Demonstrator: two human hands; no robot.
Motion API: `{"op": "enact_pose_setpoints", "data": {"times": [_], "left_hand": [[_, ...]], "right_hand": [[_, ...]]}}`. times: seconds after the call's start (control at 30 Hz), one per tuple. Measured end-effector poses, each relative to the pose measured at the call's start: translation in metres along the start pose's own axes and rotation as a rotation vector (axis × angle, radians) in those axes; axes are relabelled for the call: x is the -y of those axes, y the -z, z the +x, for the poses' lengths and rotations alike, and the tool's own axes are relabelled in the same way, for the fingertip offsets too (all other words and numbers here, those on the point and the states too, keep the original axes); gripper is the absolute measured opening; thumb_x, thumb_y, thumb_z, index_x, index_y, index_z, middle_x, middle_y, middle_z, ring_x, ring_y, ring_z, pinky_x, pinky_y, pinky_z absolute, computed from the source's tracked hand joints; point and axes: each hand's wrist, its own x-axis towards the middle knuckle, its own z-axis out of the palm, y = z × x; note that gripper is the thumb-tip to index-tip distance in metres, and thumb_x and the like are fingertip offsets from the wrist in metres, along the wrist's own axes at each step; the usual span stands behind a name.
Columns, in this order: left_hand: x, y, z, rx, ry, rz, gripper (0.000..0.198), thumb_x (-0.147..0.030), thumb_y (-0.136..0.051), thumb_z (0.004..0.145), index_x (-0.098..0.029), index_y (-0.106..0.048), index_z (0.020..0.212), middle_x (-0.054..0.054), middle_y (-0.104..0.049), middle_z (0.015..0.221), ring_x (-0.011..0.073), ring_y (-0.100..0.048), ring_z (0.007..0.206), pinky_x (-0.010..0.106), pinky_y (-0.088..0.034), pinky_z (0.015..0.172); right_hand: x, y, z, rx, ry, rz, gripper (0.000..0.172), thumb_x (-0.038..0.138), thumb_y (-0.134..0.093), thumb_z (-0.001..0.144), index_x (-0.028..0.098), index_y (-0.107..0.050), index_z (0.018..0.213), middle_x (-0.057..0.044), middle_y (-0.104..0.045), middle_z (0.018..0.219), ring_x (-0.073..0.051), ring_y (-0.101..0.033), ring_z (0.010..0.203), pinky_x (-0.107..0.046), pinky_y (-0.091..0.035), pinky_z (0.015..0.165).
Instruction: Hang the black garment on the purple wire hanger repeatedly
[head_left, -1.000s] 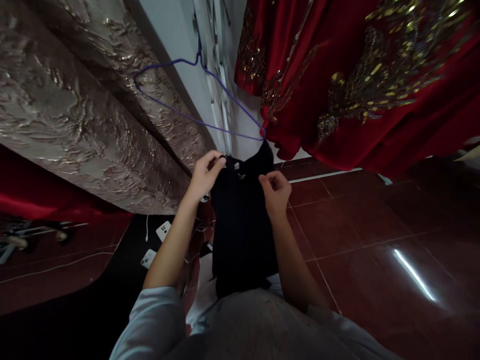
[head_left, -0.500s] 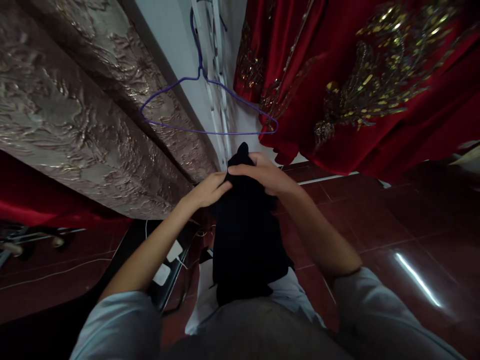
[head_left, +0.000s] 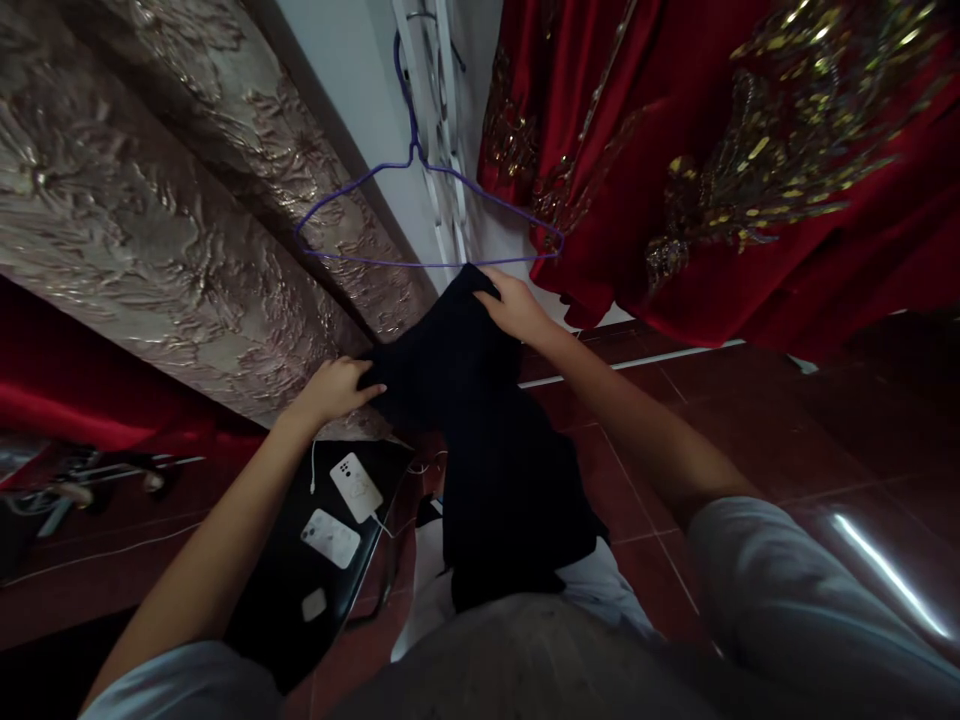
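Observation:
A black garment hangs between my hands and drapes down over my lap; its exact kind cannot be made out. My left hand pinches its left edge, fingers closed on the cloth. Higher up, my right hand grips the upper right corner between thumb and fingers. Just above that corner, a purple wire hanger hangs from a white metal rack. The hanger carries nothing, and the cloth's top edge comes close to its lower bar; whether they touch is unclear.
Beige textured curtains hang at left, and red fabric with gold sequins at right. Two phones, one being a white phone, lie on a black table with a small white square. Red tiles cover the floor.
My hands have moved apart, the left one going left and down, the right one slightly up. The bunched black garment is now spread wider between them, uncovering more of the phones.

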Motion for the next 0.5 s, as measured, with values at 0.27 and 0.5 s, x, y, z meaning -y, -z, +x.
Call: {"op": "enact_pose_setpoints", "data": {"times": [0.27, 0.5], "left_hand": [[-0.001, 0.008, -0.004, -0.063, -0.002, -0.246, 0.044, -0.049, -0.035, 0.103, -0.018, -0.063, 0.086, 0.01, -0.071, 0.087, 0.0261, -0.067, 0.082, 0.037, -0.047, 0.08], [-0.009, 0.001, 0.003, -0.012, 0.033, -0.234, 0.041, -0.045, -0.033, 0.1, -0.019, -0.063, 0.09, 0.013, -0.073, 0.095, 0.029, -0.07, 0.09, 0.04, -0.052, 0.088]], "right_hand": [[-0.003, 0.004, -0.004, -0.203, 0.025, 0.176, 0.024, 0.026, -0.054, 0.091, 0.022, -0.069, 0.109, -0.007, -0.073, 0.112, -0.025, -0.066, 0.114, -0.043, -0.05, 0.11], [0.022, 0.006, -0.011, 0.066, -0.205, 0.649, 0.044, 0.032, -0.069, 0.077, 0.028, -0.069, 0.121, -0.003, -0.075, 0.115, -0.027, -0.068, 0.113, -0.047, -0.053, 0.108]]}}
